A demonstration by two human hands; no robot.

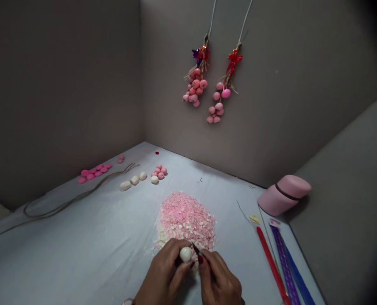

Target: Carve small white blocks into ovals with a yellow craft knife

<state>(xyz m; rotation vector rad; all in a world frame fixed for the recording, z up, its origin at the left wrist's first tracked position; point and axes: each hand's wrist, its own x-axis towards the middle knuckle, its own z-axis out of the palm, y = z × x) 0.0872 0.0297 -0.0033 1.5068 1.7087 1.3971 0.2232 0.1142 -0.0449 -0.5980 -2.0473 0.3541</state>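
My left hand (169,267) is closed on a small round white ball (185,254), pinched between thumb and fingers. In my right hand (219,275) is a slim dark craft knife (196,249), whose pointed blade sits close beside the ball. I cannot tell whether the blade touches it. Both hands are at the near edge of a heap of pink and white shavings (186,214) on the white-covered table (112,237). My palms and the knife's lower handle are mostly hidden.
Left of the heap lie white lumps (134,180), pink balls (159,171), bright pink pieces (91,174) and brown twine (70,203). Right are a pink container (283,195), red ribbon (272,264), purple ribbon (285,264) and blue ribbon (299,275). Bunches of pink balls (194,87) hang by the wall.
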